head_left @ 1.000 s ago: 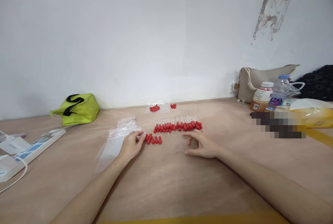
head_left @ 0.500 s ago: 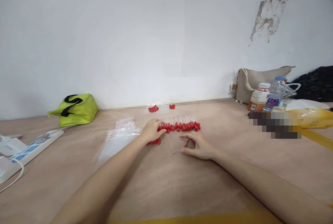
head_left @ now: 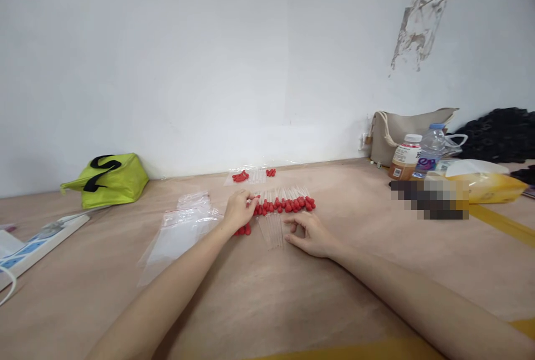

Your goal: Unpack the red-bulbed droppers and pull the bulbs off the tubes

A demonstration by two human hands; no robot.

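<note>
A row of glass droppers with red rubber bulbs (head_left: 288, 203) lies on the wooden table (head_left: 267, 293). My left hand (head_left: 239, 210) rests at the row's left end, its fingers curled and pinching at a dropper there. A few loose red bulbs (head_left: 243, 230) lie just under that hand. My right hand (head_left: 310, 233) lies on the table in front of the row, fingers bent, its tips beside a small bunch of bare clear glass tubes (head_left: 271, 230). A pile of clear zip bags (head_left: 179, 229) lies left of my left hand.
Another clear bag with red bulbs (head_left: 246, 176) lies by the wall. A lime-green bag (head_left: 106, 180) and a white power strip (head_left: 37, 237) are at the left. At the right stand a beige bag (head_left: 401, 129), two bottles (head_left: 418, 155) and a yellow packet (head_left: 485, 186).
My left hand left the loose red bulbs and moved up and right to the left end of the dropper row. My right hand stayed by the glass tubes. The view drifted right.
</note>
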